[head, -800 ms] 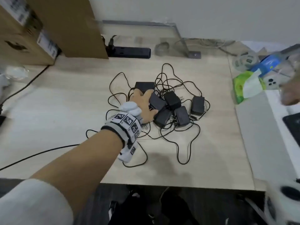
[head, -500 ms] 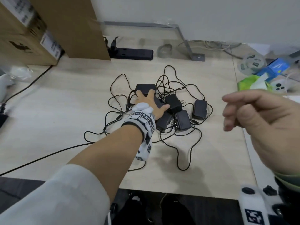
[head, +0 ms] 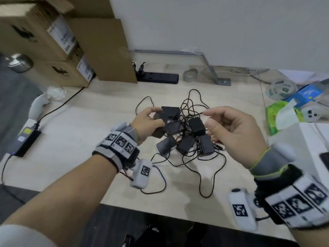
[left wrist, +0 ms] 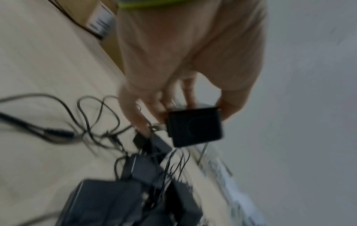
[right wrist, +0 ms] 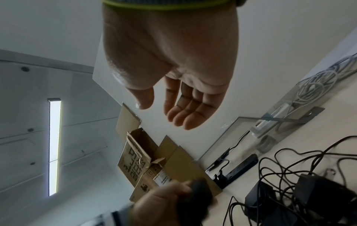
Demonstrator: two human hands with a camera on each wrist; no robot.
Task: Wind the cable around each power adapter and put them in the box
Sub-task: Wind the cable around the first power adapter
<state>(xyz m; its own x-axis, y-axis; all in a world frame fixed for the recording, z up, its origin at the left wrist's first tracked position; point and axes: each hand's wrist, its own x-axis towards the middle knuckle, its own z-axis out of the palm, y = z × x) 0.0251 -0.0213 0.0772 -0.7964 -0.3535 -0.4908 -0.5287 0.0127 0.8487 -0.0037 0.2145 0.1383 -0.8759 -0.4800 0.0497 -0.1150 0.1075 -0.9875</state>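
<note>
Several black power adapters (head: 187, 139) lie in a tangle of thin black cables (head: 199, 168) on the light wooden table (head: 89, 122). My left hand (head: 156, 116) grips one black adapter (head: 162, 117) at the pile's left edge. The left wrist view shows it lifted clear, pinched between fingers and thumb (left wrist: 195, 126). My right hand (head: 207, 119) hovers over the right side of the pile, fingers loosely curled. In the right wrist view it (right wrist: 162, 113) holds nothing. Stacked cardboard boxes (head: 44, 41) stand at the back left, one with open flaps (right wrist: 146, 152).
A black power strip (head: 158, 77) and a tape roll (head: 190, 74) sit at the back. A laptop power brick (head: 26, 141) and a white controller (head: 36, 107) lie at the left. A green tissue pack (head: 277, 116) and clutter fill the right edge.
My left hand has closed on an adapter and raised it off the pile. My right hand has come in from the right to just over the pile.
</note>
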